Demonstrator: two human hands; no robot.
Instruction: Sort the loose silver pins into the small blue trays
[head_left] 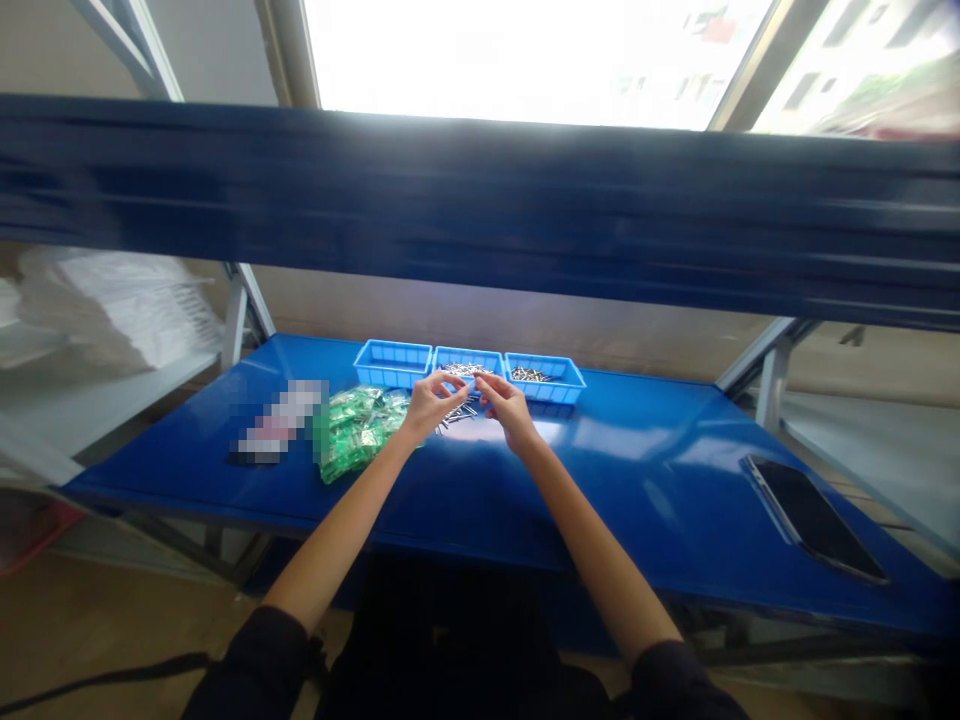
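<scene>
My left hand [433, 404] and my right hand [507, 404] meet above the blue table, fingertips pinched close together. Something small and pale seems to be between them, too small to make out. Just beyond my hands stand three blue bins in a row: the left bin [394, 378] shows no parts, while the middle bin [487, 358] and the right bin [564, 384] hold small metal pieces. Loose metal pieces [459, 412] lie on the table below and between my hands. Green packets in clear plastic [356, 432] are heaped beside my left hand.
A phone-like dark device [817, 518] lies on the right of the blue table [645, 500]. A pixelated item [281, 425] sits at left. A blue beam [480, 200] crosses above the table. White wrapped bundles [127, 300] rest on a left side shelf.
</scene>
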